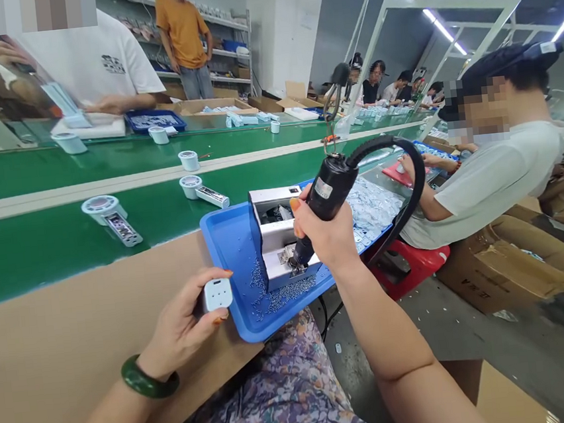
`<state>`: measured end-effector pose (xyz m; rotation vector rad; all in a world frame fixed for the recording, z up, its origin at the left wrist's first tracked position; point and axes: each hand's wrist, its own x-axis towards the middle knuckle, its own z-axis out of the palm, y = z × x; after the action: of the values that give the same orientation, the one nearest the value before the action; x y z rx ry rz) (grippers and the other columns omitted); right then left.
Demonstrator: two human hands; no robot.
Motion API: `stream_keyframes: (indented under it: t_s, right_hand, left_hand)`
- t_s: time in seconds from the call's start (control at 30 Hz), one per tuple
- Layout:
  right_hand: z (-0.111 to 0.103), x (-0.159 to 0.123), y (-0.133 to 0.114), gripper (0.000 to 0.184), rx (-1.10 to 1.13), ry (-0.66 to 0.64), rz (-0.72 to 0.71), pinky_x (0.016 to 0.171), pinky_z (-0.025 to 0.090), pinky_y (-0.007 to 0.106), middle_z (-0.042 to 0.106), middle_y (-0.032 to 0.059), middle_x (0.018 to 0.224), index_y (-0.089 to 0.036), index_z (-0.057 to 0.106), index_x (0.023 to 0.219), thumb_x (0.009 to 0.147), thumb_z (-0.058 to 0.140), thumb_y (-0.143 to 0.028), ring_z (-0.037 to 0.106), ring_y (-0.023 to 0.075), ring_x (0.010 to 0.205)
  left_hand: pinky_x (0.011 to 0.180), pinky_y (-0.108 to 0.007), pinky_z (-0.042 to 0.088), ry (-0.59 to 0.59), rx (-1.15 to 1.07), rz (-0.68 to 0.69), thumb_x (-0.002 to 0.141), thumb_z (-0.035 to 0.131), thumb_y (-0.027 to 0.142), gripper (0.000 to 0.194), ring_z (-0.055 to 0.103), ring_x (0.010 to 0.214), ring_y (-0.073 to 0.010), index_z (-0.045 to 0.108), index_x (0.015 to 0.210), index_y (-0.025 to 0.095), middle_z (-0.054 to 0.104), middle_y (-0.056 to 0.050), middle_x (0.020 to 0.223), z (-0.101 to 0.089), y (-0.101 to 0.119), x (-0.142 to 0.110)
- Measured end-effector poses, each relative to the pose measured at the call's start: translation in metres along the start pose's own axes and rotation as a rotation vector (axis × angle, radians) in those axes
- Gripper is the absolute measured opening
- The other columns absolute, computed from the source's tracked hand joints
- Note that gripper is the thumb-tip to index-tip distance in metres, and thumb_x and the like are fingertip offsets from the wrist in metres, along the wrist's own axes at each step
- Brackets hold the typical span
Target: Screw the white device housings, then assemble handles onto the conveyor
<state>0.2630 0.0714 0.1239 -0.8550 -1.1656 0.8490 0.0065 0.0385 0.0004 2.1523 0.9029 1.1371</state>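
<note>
My right hand (328, 230) is wrapped round a black electric screwdriver (330, 187) that hangs by its top from a hook. Its tip points down at the front of a white and dark screw feeder box (285, 241). The box stands in a blue tray (232, 236), with many small screws (290, 295) strewn about its base. Between thumb and fingers, my left hand (183, 321) grips a small light-blue plastic part (218, 295) with little holes in its end face, beside the tray's left edge. The rest of that part is hidden by my hand.
Several round white-and-blue device pieces (103, 209) sit on the green conveyor belt (31, 249) ahead. Light-blue flat parts (373, 202) fill the tray's right side. A co-worker (497, 164) sits close at right; another person (103, 62) works across the belt. Cardboard (99, 335) covers the near table.
</note>
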Motion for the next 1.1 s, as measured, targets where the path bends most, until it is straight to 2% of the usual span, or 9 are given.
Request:
stream_keyframes:
  t_s: [0.13, 0.23, 0.4, 0.57, 0.67, 0.73, 0.8, 0.97, 1.1]
  right_hand:
    - [-0.007, 0.0, -0.011, 0.027, 0.053, -0.062, 0.05, 0.046, 0.044, 0.023, 0.053, -0.011, 0.055, -0.021, 0.058, 0.086, 0.078, 0.08, -0.034, 0.049, 0.0068, 0.042]
    - [-0.005, -0.005, -0.027, 0.031, 0.211, -0.051, 0.043, 0.046, 0.044, 0.022, 0.052, -0.0122, 0.055, -0.023, 0.055, 0.086, 0.077, 0.081, -0.035, 0.047, 0.0058, 0.041]
    - [0.02, -0.023, -0.055, 0.037, 0.471, -0.07, 0.04, 0.046, 0.042, 0.021, 0.045, -0.0136, 0.056, -0.025, 0.047, 0.082, 0.076, 0.082, -0.036, 0.041, 0.0039, 0.039]
    - [0.043, -0.028, -0.062, 0.035, 0.479, -0.192, 0.038, 0.045, 0.038, 0.022, 0.042, -0.0136, 0.056, -0.026, 0.048, 0.084, 0.08, 0.081, -0.036, 0.04, 0.0042, 0.038]
    - [0.045, -0.029, -0.058, 0.033, 0.454, -0.182, 0.026, 0.044, 0.038, 0.022, 0.043, -0.0138, 0.056, -0.026, 0.048, 0.085, 0.081, 0.08, -0.034, 0.041, 0.0043, 0.038]
    - [0.044, -0.03, -0.054, 0.031, 0.434, -0.151, 0.01, 0.045, 0.039, 0.023, 0.045, -0.0137, 0.057, -0.026, 0.049, 0.086, 0.082, 0.079, -0.034, 0.042, 0.0044, 0.039]
    - [0.042, -0.033, -0.051, 0.029, 0.434, -0.127, 0.002, 0.046, 0.04, 0.022, 0.046, -0.0136, 0.057, -0.026, 0.05, 0.087, 0.083, 0.077, -0.033, 0.043, 0.0045, 0.04]
    - [0.022, -0.03, -0.057, 0.026, 0.496, -0.091, 0.051, 0.047, 0.042, 0.022, 0.045, -0.0129, 0.057, -0.025, 0.052, 0.087, 0.08, 0.076, -0.033, 0.04, 0.0044, 0.04]
    - [-0.007, -0.018, -0.065, 0.031, 0.421, 0.086, -0.076, 0.046, 0.039, 0.021, 0.044, -0.0123, 0.057, -0.026, 0.05, 0.082, 0.075, 0.079, -0.032, 0.036, 0.0047, 0.04]
  left_hand:
    - [0.078, -0.024, 0.053, 0.026, -0.006, 0.024, 0.104, 0.053, 0.044, 0.035, 0.065, 0.089, -0.0174, 0.051, 0.135, 0.028, 0.064, -0.004, 0.112, -0.001, 0.002, 0.002]
    - [0.076, -0.026, 0.053, 0.036, 0.001, 0.02, 0.103, 0.054, 0.046, 0.036, 0.066, 0.087, -0.0185, 0.054, 0.132, 0.026, 0.065, -0.005, 0.11, 0.0, 0.008, 0.005]
    - [0.078, -0.028, 0.053, 0.053, -0.013, 0.043, 0.1, 0.058, 0.056, 0.042, 0.066, 0.089, -0.0196, 0.06, 0.126, 0.023, 0.068, -0.007, 0.108, 0.007, 0.022, 0.012]
    - [0.078, -0.029, 0.053, 0.083, -0.027, 0.068, 0.1, 0.059, 0.056, 0.042, 0.066, 0.089, -0.0195, 0.06, 0.125, 0.023, 0.069, -0.008, 0.107, 0.011, 0.025, 0.013]
    - [0.083, -0.032, 0.055, 0.125, -0.116, 0.068, 0.1, 0.061, 0.054, 0.04, 0.068, 0.099, -0.0236, 0.06, 0.125, 0.023, 0.07, -0.011, 0.112, 0.007, 0.03, 0.009]
    - [0.092, -0.037, 0.055, 0.091, -0.184, 0.098, 0.1, 0.061, 0.054, 0.04, 0.067, 0.115, -0.0278, 0.059, 0.126, 0.024, 0.068, -0.014, 0.126, 0.004, 0.037, 0.007]
    - [0.097, -0.036, 0.054, 0.003, -0.19, 0.148, 0.098, 0.062, 0.056, 0.041, 0.066, 0.12, -0.0279, 0.059, 0.126, 0.025, 0.066, -0.015, 0.133, 0.002, 0.047, 0.009]
    - [0.082, -0.025, 0.053, -0.1, -0.103, 0.223, 0.098, 0.066, 0.051, 0.035, 0.069, 0.091, -0.0173, 0.061, 0.118, 0.023, 0.071, -0.006, 0.102, 0.005, 0.063, 0.026]
    - [0.077, -0.025, 0.052, -0.138, 0.049, 0.208, 0.097, 0.069, 0.046, 0.029, 0.068, 0.085, -0.0165, 0.062, 0.116, 0.025, 0.072, -0.004, 0.099, 0.01, 0.054, 0.032]
